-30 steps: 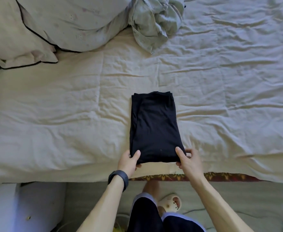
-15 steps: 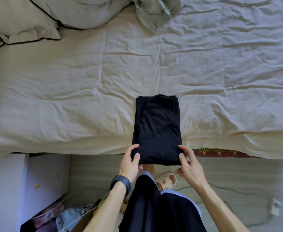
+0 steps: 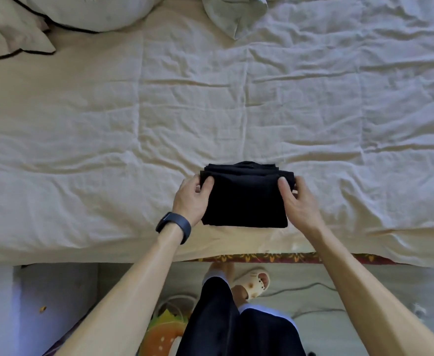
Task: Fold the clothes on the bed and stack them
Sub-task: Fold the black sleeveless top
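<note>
The left hand (image 3: 190, 199) and right hand (image 3: 296, 201) each pinch a far corner of the black garment (image 3: 245, 201), thumbs on top; a long strip a moment ago, it now lies doubled into a short packet near the front edge of the bed (image 3: 210, 111); likely folded, ready for stacking.

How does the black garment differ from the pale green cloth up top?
The black garment is folded into a compact rectangle; the pale green cloth lies crumpled. The black garment is near the bed's front edge, held by the left hand and right hand; the pale green cloth lies untouched beside the pillow. Both rest on the bed.
</note>
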Demonstrator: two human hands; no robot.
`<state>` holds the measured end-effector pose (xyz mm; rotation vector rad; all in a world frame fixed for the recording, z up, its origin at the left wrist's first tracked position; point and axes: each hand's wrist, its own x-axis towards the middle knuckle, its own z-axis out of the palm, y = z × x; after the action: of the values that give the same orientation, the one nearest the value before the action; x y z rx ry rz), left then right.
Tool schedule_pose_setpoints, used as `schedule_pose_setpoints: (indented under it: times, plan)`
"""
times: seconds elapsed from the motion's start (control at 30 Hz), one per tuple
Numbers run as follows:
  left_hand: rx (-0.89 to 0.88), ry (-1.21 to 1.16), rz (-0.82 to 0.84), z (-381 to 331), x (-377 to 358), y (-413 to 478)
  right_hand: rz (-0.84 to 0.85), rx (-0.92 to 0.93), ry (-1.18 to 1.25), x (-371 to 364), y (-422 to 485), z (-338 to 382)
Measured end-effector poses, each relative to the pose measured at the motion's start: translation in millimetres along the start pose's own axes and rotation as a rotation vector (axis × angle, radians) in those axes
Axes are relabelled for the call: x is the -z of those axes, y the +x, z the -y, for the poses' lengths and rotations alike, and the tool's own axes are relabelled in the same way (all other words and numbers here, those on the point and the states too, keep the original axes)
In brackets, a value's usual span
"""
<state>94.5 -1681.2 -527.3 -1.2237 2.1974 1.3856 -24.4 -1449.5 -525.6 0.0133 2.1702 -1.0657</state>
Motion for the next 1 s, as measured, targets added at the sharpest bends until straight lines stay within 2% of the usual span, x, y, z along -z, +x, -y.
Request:
schedule_pose_setpoints:
  times: [0.07, 0.17, 0.37, 0.5, 0.6, 0.7, 0.8, 0.9, 1.0]
  plan:
    - [0.083, -0.027, -0.04, -1, -13, 21, -0.095, -0.051, -0.033, -16, 19, 1]
    - [0.19, 0.089, -0.098, 9, -30, 40, -0.19, -0.115, -0.114, -34, 39, -2]
    - [0.256, 0.284, -0.133, 24, -43, 59, -0.2, -0.176, -0.26, -41, 61, -14]
    - [0.292, 0.246, -0.157, 13, -50, 53, -0.171, -0.211, -0.377, -30, 71, -8]
    - [0.36, 0.129, -0.2, 5, -53, 43, -0.097, -0.222, -0.251, -17, 67, -1]
    - [0.332, -0.081, -0.259, 9, -50, 36, 0.04, -0.252, 0.021, -9, 59, 0]
    - [0.337, -0.367, -0.144, 17, -39, 36, 0.14, -0.299, 0.22, -5, 55, -6]
    - [0.365, -0.329, -0.013, 29, -29, 46, 0.139, -0.316, 0.172, -8, 60, -11]
    - [0.359, -0.306, 0.126, 32, -24, 63, 0.137, -0.342, 0.24, -10, 70, -14]
